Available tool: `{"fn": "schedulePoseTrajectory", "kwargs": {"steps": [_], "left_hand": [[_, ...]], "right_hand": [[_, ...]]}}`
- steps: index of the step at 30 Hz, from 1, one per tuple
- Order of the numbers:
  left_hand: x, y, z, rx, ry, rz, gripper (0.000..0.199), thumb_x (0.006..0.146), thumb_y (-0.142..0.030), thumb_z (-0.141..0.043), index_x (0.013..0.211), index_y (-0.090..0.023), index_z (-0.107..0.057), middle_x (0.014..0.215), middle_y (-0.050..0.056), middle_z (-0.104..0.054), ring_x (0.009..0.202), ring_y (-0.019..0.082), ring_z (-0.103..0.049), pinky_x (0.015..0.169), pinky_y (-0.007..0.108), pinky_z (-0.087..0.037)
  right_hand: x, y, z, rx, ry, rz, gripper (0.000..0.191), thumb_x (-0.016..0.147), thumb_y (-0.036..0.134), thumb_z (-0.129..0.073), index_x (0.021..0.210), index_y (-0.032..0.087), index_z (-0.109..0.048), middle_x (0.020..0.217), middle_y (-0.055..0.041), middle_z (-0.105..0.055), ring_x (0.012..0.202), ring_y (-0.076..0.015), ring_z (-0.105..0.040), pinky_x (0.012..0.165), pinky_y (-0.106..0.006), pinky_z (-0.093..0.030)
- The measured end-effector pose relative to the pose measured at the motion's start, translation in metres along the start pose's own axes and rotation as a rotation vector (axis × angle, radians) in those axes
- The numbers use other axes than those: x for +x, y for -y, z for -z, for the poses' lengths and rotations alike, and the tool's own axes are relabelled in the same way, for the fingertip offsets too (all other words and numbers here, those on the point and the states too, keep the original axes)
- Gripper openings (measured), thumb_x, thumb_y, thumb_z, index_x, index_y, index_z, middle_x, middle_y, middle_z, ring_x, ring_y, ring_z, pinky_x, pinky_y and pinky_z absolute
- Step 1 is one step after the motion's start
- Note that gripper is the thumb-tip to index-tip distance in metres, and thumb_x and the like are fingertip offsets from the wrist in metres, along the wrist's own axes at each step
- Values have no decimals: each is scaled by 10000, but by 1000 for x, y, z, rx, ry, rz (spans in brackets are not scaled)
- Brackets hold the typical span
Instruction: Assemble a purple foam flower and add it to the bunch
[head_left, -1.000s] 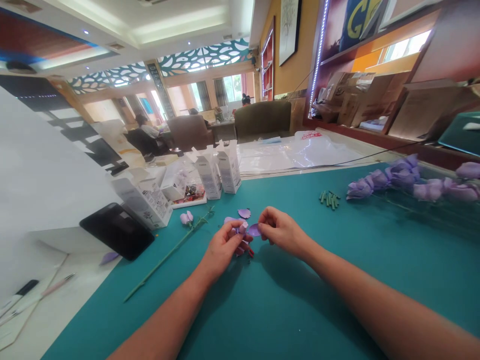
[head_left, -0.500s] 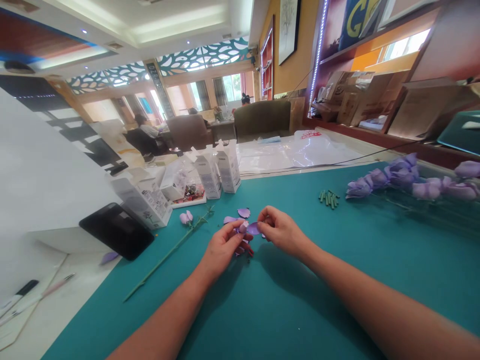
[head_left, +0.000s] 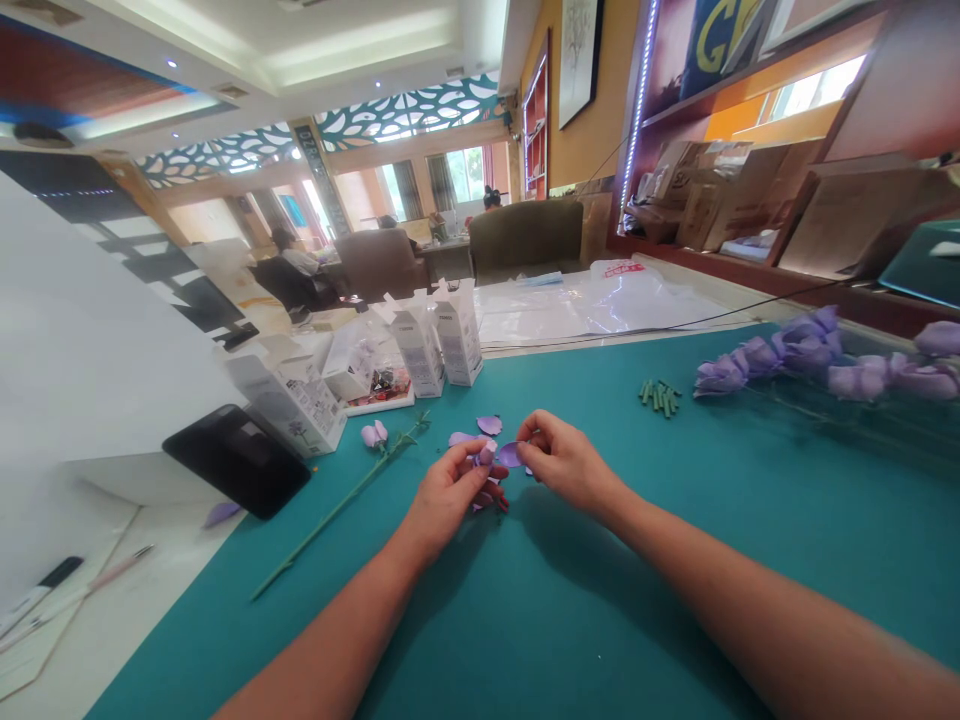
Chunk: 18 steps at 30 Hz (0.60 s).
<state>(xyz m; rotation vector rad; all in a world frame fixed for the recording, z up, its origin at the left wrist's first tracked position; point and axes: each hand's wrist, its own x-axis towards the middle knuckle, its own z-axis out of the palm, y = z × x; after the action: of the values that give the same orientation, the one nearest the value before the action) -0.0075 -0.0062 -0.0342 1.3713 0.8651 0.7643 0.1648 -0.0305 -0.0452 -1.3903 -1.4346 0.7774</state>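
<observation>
Between thumb and fingers, my left hand [head_left: 448, 500] is closed on a small pale purple flower bud [head_left: 488, 453]. My right hand [head_left: 562, 460] pinches a single purple petal [head_left: 511, 455] close beside the bud; whether the two touch I cannot tell. Another loose petal [head_left: 490, 425] lies on the mat just beyond, and more purple pieces are partly hidden under my left hand. To the left lies a green artificial stem [head_left: 337, 515], and a pale purple flower head [head_left: 374, 434] rests by its upper end.
A green mat [head_left: 600, 600] covers the table. Short green tubes [head_left: 660, 398] and finished-looking purple flowers [head_left: 806, 345] lie on the right. White boxes [head_left: 459, 335] stand at the back left, near a black tablet-like object [head_left: 238, 460]. Other people sit in the background.
Both hands keep nearly the same pose, with the bud and the petal still held. The whole view has shifted very slightly.
</observation>
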Motion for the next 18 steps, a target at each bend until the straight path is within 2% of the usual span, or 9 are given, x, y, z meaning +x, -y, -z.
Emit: {"fn": "schedulePoseTrajectory", "kwargs": {"steps": [11,18], "left_hand": [[-2,-2,-1,-28,7,-5,534,679,-498,-714,1056,-150,-567,869,83,-668,702,171,-617,690,337,-479],[-2,2,-2,-38,3,-22,499,680,-494,-719,1018,-157,-573,813,58,-651,743,180,-617,705,326,-471]], "right_hand": [[-3,5,-2,-10,-4,3,22,733,235,-489,721,231,-470,488,101,-437,458,-95,-380,436,-215,-295],[-8,12,-2,-70,-59,28,55,731,217,-490,685,225,-461,525,87,-463,484,-97,-423,464,-218,-310]]}}
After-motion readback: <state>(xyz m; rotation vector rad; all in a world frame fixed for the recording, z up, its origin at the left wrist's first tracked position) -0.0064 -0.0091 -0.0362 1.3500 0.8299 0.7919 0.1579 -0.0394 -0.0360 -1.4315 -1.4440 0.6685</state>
